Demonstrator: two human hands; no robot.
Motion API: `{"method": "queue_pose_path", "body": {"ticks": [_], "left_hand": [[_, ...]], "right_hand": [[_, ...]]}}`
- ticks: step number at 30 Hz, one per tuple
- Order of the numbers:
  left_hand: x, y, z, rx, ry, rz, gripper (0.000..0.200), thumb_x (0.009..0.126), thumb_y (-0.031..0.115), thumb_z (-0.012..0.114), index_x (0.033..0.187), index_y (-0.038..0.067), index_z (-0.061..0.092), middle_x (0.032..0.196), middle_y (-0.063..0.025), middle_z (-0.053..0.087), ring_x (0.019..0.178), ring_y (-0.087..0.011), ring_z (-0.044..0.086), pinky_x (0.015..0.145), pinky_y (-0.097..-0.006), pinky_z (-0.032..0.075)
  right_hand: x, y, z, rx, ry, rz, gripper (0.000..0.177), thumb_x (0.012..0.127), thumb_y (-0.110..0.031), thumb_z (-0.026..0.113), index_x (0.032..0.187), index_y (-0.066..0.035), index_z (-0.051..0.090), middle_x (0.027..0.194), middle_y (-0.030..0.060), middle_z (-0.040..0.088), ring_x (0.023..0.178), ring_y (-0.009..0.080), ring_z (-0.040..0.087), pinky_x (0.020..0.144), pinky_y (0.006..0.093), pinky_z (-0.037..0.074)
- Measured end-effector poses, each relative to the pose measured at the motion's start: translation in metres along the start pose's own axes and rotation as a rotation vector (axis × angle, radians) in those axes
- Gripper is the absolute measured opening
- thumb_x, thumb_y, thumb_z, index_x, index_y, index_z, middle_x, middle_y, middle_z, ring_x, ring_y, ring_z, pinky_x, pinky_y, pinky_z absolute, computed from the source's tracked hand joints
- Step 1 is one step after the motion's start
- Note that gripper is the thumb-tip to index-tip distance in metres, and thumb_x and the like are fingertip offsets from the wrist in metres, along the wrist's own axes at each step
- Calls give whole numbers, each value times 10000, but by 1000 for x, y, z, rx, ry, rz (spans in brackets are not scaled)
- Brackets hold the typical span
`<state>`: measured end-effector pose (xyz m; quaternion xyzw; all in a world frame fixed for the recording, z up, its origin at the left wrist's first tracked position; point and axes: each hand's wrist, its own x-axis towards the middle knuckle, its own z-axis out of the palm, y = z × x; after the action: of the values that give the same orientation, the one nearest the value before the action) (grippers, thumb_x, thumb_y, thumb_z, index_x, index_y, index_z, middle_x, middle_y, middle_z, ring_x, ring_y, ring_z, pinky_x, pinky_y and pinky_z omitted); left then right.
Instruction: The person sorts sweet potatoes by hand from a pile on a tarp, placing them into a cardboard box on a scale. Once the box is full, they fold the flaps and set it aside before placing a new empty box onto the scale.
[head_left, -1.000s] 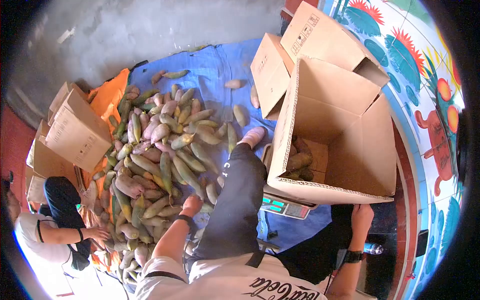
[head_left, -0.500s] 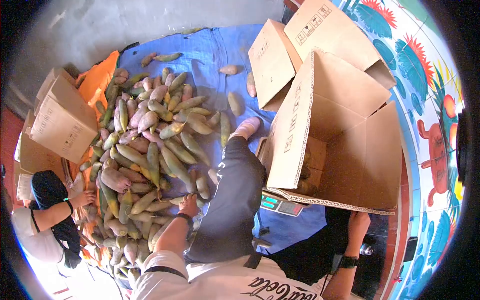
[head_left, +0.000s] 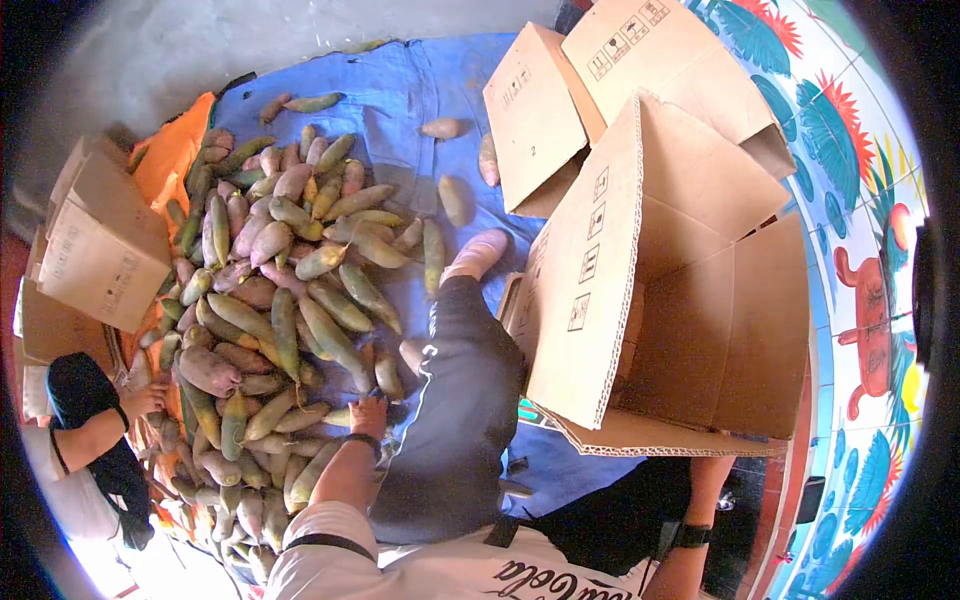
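A heap of long green and pinkish root vegetables (head_left: pixel 285 330), which look like radishes, lies on a blue sheet. At its lower right edge my left hand (head_left: pixel 368 414) is closed on a pale radish (head_left: pixel 337 418), whose end sticks out to the left. My right forearm (head_left: pixel 705 485), with a dark band at the wrist, reaches to the near side of a large open cardboard box (head_left: pixel 590 270). The box hides that hand's fingers. The box tilts, with its opening towards me and its floor hidden.
Below the box's left side shows a sliver of a digital scale (head_left: pixel 530 410). More cartons (head_left: pixel 535 115) stand behind it, others (head_left: pixel 105 245) at left. Another person's hand (head_left: pixel 145 400) touches the heap's left edge. My foot (head_left: pixel 475 252) is on the blue sheet (head_left: pixel 400 100).
The large box has tipped towards me, covering more of the scale and of my right hand. My left hand has shifted slightly right relative to the heap, together with the pale radish. The view has also shifted.
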<state>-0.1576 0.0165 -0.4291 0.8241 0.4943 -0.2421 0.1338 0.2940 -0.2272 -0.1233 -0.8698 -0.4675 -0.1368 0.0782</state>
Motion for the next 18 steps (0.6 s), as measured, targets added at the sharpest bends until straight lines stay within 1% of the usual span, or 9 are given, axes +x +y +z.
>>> {"method": "queue_pose_path", "body": {"ticks": [2, 4, 6, 8, 12, 13, 15, 16, 18], "left_hand": [[3, -1, 13, -19, -52, -14, 267, 818, 206, 435, 1065, 170, 528, 1042, -76, 516, 1018, -239, 478, 841, -469, 337], [1, 0, 12, -37, -102, -29, 262, 820, 201, 426, 1058, 170, 533, 1026, -74, 529, 1004, -239, 490, 840, -476, 333], [-12, 2, -10, 43, -182, 38, 259, 819, 186, 422, 1051, 155, 533, 1030, -72, 539, 1010, -241, 496, 852, -480, 326], [-17, 2, -18, 79, -197, 46, 259, 820, 179, 419, 1052, 147, 530, 1029, -72, 543, 1015, -246, 497, 850, -470, 335], [-17, -3, -25, 57, -170, -20, 277, 812, 173, 442, 1076, 114, 498, 1009, -93, 556, 980, -268, 526, 810, -433, 397], [-17, -7, -24, 64, -163, -21, 277, 812, 173, 442, 1076, 114, 498, 1009, -93, 556, 980, -268, 526, 810, -433, 397], [-16, -18, -22, -153, -67, -103, 346, 780, 219, 511, 1090, 85, 439, 969, -139, 569, 920, -292, 558, 756, -401, 447], [-18, -19, -32, -144, -56, -102, 346, 780, 219, 511, 1090, 85, 439, 969, -139, 569, 920, -292, 558, 756, -401, 447], [-25, -21, -59, -454, 0, -284, 474, 703, 253, 618, 1065, 54, 386, 921, -179, 572, 861, -329, 569, 730, -397, 457]], "right_hand": [[-4, 3, 4, 49, 5, 96, 141, 729, -116, 547, 813, -3, 541, 787, 199, 556, 770, 401, 517, 642, 438, 402], [-5, 4, 3, 13, -5, 55, 146, 726, -120, 546, 813, -3, 540, 784, 199, 552, 771, 403, 513, 646, 436, 399], [-7, 4, 3, -23, -13, 18, 151, 723, -124, 545, 812, -3, 540, 781, 198, 549, 772, 406, 510, 650, 435, 396], [-7, 4, 2, 47, -37, 105, 154, 718, -119, 544, 815, 0, 539, 791, 200, 551, 783, 401, 512, 657, 437, 395], [-5, 7, 4, 21, -7, 56, 131, 721, -100, 535, 797, 7, 531, 765, 198, 552, 754, 397, 523, 629, 439, 404], [-7, 11, 7, -37, -31, 54, 147, 708, -125, 548, 784, -1, 527, 766, 194, 543, 750, 388, 516, 632, 443, 403], [-10, 12, 9, -89, -46, 60, 164, 696, -150, 560, 771, -8, 523, 768, 189, 533, 747, 378, 508, 635, 447, 402], [-7, 9, 6, -73, -32, 51, 143, 688, -128, 556, 753, -5, 523, 735, 189, 532, 716, 381, 512, 614, 447, 408], [-4, 6, 5, -50, -7, 50, 122, 681, -106, 552, 735, -1, 523, 703, 189, 530, 685, 384, 517, 593, 447, 413]]}}
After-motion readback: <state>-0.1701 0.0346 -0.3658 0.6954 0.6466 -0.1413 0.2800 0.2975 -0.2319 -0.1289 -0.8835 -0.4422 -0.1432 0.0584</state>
